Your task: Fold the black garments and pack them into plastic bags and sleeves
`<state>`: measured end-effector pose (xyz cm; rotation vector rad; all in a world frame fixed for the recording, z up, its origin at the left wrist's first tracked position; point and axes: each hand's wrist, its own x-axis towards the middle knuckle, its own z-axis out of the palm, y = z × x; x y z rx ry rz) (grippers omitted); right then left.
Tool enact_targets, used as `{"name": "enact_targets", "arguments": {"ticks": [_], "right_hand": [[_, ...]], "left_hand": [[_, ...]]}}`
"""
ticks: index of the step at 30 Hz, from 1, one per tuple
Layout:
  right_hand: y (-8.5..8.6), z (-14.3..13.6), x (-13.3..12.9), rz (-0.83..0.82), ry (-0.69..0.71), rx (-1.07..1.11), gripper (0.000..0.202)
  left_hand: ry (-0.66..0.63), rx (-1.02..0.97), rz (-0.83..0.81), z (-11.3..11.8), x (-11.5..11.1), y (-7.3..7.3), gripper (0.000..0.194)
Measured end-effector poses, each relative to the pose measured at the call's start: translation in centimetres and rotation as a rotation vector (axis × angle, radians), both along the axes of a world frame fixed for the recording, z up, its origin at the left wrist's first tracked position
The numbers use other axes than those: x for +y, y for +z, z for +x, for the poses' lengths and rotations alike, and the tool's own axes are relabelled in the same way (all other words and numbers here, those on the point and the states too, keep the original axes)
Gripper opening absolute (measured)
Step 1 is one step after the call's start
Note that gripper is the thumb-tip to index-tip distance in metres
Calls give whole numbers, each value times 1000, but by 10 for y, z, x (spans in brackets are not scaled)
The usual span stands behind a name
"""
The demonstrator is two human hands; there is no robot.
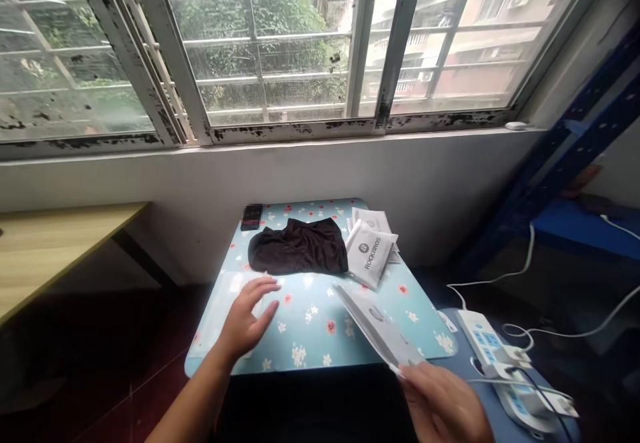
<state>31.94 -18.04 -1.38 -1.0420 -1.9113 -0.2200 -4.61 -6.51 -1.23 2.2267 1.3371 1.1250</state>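
My right hand [443, 400] grips the near end of a white plastic packet [383, 330], which tilts up over the right side of the small table. My left hand [250, 316] is over the table's left part, fingers apart and holding nothing. Beneath and beside it lies a clear plastic sheet or bag [220, 303]. Beyond both hands a black cloth garment [300, 246] lies spread out; its exact kind is unclear. Right of the cloth, several white packets [370, 253] overlap in a pile, the top one printed ROCKBROS.
The blue floral table [315, 353] stands below a barred window [280, 50]. A small black object [251, 217] sits at its far left corner. Power strips [500, 363] with plugs and cables lie at the right. A wooden desk [60, 243] is at the left.
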Motion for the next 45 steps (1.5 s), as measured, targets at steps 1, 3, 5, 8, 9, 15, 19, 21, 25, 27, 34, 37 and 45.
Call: {"name": "enact_targets", "arguments": {"ticks": [1,3,5,8,9,15,19,21,25,27,34,37,45], "right_hand": [[4,-8,0,-8,1,16,33],[9,-27,1,-37,35,40,30],[13,-46,2,-72,99,53,28],[16,-67,5,-106,187,60,22],[16,-71,5,-122,197,65,20],[15,-66,7,-165,193,70,22],[9,-54,8,-85,54,182,26],[4,-47,10,-94,-7,247,24],[-8,-35,17,-216,-17,387,14],[-12,-29,22,-273,5,451,11],[-19,-10,42,-366,73,502,10],[-19,-6,48,-374,71,507,10],[-2,-10,49,-426,33,336,10]], "left_hand": [[-74,-51,29,13,-10,7,26],[-260,-116,74,39,-31,18,31],[-418,-146,134,63,-48,26,42],[-488,-200,244,88,-63,33,37],[-478,-213,266,94,-65,34,31],[-375,-180,330,103,-61,35,15],[-320,-89,409,95,-45,36,7],[-287,-49,437,88,-35,34,4],[-238,19,457,70,-17,28,1],[-222,31,443,61,-12,25,2],[-204,-13,328,32,-4,15,3],[-195,-5,320,28,-4,13,3],[-205,9,384,39,-15,15,6]]}}
